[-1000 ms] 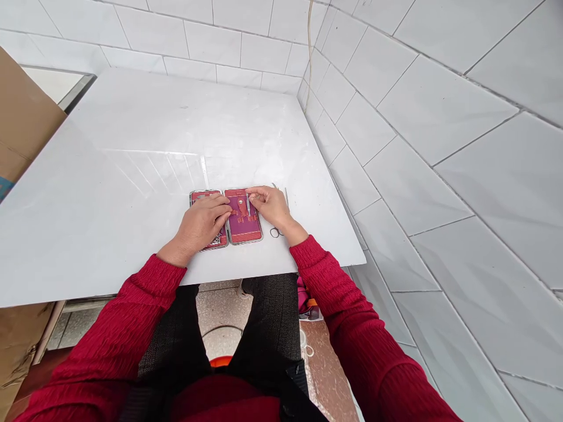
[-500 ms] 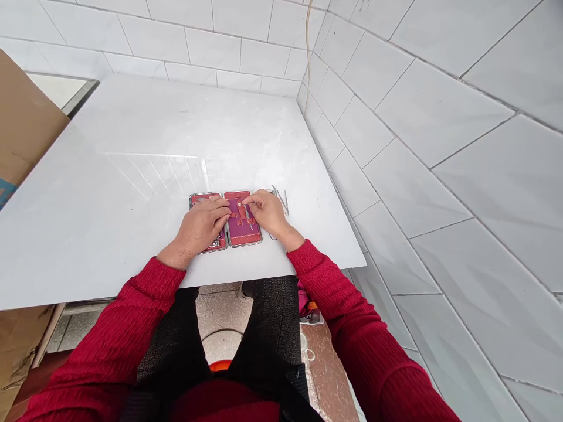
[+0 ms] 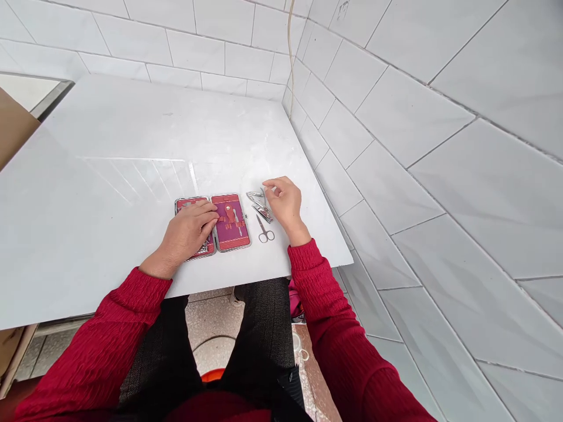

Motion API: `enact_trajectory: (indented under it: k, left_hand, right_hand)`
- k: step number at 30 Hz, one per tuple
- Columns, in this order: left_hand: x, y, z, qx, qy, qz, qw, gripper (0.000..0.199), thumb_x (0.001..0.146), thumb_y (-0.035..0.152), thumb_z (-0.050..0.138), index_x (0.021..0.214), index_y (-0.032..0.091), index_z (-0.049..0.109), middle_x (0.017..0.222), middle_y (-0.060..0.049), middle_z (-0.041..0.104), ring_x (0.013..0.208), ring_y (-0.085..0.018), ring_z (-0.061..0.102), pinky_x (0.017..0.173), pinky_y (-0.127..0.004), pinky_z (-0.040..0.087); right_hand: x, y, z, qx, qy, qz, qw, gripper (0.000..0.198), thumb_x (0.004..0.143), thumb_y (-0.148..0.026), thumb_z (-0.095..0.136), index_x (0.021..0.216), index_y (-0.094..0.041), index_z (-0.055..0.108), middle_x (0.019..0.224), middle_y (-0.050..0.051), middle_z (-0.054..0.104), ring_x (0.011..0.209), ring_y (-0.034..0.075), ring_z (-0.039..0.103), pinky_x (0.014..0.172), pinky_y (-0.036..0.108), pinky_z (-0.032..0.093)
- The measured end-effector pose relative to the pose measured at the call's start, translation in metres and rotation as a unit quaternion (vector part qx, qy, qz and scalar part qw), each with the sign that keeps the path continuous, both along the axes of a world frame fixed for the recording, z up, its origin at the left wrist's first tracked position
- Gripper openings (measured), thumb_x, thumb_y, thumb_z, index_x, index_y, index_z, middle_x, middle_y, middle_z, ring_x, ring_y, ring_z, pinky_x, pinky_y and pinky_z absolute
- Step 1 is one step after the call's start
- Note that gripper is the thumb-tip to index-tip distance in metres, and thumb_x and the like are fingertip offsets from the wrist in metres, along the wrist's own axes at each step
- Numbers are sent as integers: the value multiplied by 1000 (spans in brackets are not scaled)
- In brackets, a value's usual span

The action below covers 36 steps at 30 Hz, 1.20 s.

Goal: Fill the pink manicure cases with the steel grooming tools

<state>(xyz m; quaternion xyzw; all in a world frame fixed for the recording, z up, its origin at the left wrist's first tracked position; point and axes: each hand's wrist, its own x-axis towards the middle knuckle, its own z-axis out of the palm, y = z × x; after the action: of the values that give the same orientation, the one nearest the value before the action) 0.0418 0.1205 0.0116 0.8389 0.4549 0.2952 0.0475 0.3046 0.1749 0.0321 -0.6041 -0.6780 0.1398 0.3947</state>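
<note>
An open manicure case (image 3: 234, 239) with red and purple lining lies near the table's front edge. My left hand (image 3: 189, 228) is over its left half, holding it down, fingers bent at the hinge, and hides most of the tools there. In the right half, straps hold a small orange-red piece (image 3: 229, 212) and a slim metal tool (image 3: 238, 221). Beside the case lie small scissors (image 3: 265, 234), a nail clipper (image 3: 263, 213) and a thin V-shaped metal tool (image 3: 254, 196). My right hand (image 3: 285, 202) is closed in a pinch above these; what its fingertips hold is unclear.
The white table (image 3: 132, 123) meets tiled walls at the back and right. A cable (image 3: 290, 53) hangs in the corner. A cardboard box (image 3: 15, 126) stands at the left edge. Below the table's front edge are my legs (image 3: 259, 328).
My right hand has left the case's right half and moved right, over the loose tools, uncovering the scissors and clipper. My left hand stays on the case. The view has shifted slightly.
</note>
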Motion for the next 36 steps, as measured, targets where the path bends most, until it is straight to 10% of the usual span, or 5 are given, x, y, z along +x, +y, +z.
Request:
enact_trajectory:
  k: [18, 23, 27, 36]
  left_hand:
    - [0, 0, 1, -4, -1, -5, 1000, 37, 103, 34, 41, 110, 21, 75, 122, -8, 74, 126, -29, 63, 108, -51, 51]
    - [0, -1, 0, -2, 9, -11, 1000, 38, 104, 32, 40, 106, 20, 76, 122, -9, 74, 126, -29, 62, 107, -51, 52]
    - [0, -1, 0, 0, 8, -10, 1000, 37, 103, 31, 41, 104, 21, 77, 123, -9, 74, 127, -30, 62, 107, -52, 51]
    - [2, -1, 1, 22, 17, -20, 999, 38, 104, 29, 40, 101, 19, 76, 118, -9, 75, 120, -29, 65, 101, -49, 54]
  right_hand:
    - [12, -4, 11, -154, -210, 1, 965, 16, 76, -14, 61, 62, -21, 66, 70, 2, 71, 68, 17, 61, 61, 28, 34]
    - [6, -4, 6, -106, 5, 31, 994, 14, 85, -18, 59, 71, -20, 60, 67, -1, 66, 61, 13, 58, 61, 26, 41]
    - [-13, -5, -6, -157, 220, 143, 952, 14, 84, -28, 65, 95, -20, 64, 67, -5, 64, 51, 10, 55, 49, 23, 42]
    - [-42, 1, -23, -142, 290, 183, 928, 31, 80, -35, 74, 107, -21, 67, 67, -5, 65, 49, 10, 55, 42, 21, 42]
